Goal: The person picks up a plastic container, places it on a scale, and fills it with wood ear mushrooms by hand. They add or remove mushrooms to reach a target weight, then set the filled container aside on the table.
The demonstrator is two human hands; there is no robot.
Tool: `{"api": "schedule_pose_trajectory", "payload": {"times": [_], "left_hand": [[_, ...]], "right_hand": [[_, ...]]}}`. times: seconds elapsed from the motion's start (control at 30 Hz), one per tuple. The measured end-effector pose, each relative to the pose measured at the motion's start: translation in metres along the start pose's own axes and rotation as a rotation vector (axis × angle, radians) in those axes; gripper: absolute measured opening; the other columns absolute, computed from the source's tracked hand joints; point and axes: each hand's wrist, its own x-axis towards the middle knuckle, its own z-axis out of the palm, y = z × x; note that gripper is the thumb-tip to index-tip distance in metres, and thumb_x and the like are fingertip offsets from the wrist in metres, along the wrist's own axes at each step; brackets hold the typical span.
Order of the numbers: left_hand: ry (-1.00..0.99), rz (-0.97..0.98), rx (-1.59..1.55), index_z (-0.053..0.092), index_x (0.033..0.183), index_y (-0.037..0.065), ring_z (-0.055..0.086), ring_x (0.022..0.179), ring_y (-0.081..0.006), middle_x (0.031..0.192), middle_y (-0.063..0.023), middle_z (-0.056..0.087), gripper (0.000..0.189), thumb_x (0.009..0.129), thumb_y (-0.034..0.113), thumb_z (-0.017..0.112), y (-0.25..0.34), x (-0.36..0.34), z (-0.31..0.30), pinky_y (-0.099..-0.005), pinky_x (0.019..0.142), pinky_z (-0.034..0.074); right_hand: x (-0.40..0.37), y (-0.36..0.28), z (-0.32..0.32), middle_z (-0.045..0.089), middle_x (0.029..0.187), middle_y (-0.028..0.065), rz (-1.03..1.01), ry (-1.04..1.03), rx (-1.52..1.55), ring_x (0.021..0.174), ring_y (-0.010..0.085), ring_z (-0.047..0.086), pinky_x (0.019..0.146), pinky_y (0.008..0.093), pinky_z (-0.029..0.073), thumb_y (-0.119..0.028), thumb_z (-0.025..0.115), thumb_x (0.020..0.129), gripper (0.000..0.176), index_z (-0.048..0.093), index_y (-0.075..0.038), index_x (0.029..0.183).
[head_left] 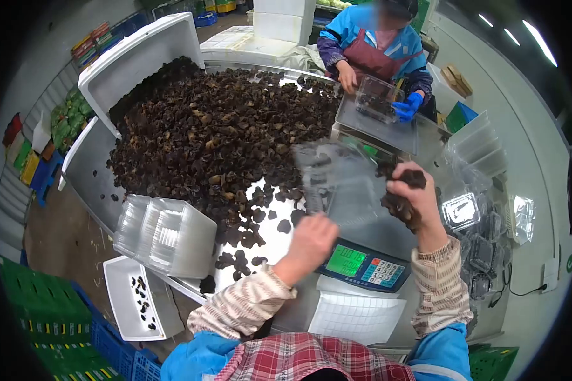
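Note:
My right hand (pixel 419 200) is closed around a clump of dark wood ear mushrooms (pixel 399 206), raised over the right side of the scale. My left hand (pixel 313 240) has its fingers curled at the near edge of a see-through plastic box (pixel 343 181), which is smeared by motion over the weighing plate. The exact grip is blurred, but the fingers appear closed on the box's rim. Just in front of the box, the digital scale (pixel 365 265) shows a lit green display. A large heap of wood ear mushrooms (pixel 229 127) spreads to the left of the box.
Nested plastic boxes (pixel 165 235) stand at the table's left edge; more packs (pixel 480 235) lie at right. Across the table, a person (pixel 378 51) wearing one blue glove handles another box (pixel 378 98). Paper sheets (pixel 356 317) lie before the scale. A white foam bin (pixel 133 298) stands below left.

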Motion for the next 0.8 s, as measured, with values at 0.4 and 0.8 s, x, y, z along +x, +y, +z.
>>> {"api": "schedule_pose_trajectory", "payload": {"times": [0.4, 0.8], "left_hand": [[0.045, -0.310, 0.015, 0.059, 0.099, 0.003, 0.052, 0.105, -0.0333, 0.109, -0.0166, 0.057, 0.043, 0.061, 0.018, 0.076, -0.048, -0.040, 0.015, -0.0424, 0.086, 0.042], [-0.320, -0.497, 0.295, 0.054, 0.082, 0.002, 0.057, 0.065, -0.0361, 0.078, -0.0168, 0.055, 0.023, 0.080, 0.021, 0.065, -0.132, -0.120, 0.052, -0.0455, 0.054, 0.045]], "right_hand": [[-0.019, 0.085, -0.027, 0.057, 0.120, 0.0039, -0.293, -0.251, -1.062, 0.099, 0.0297, 0.057, 0.080, 0.0401, 0.049, -0.026, 0.078, 0.061, 0.073, 0.049, -0.024, 0.128], [-0.050, 0.075, -0.072, 0.063, 0.099, 0.0101, -0.329, 0.312, -0.747, 0.069, 0.0156, 0.060, 0.061, 0.0263, 0.049, -0.018, 0.071, 0.076, 0.042, 0.059, -0.008, 0.115]]}}
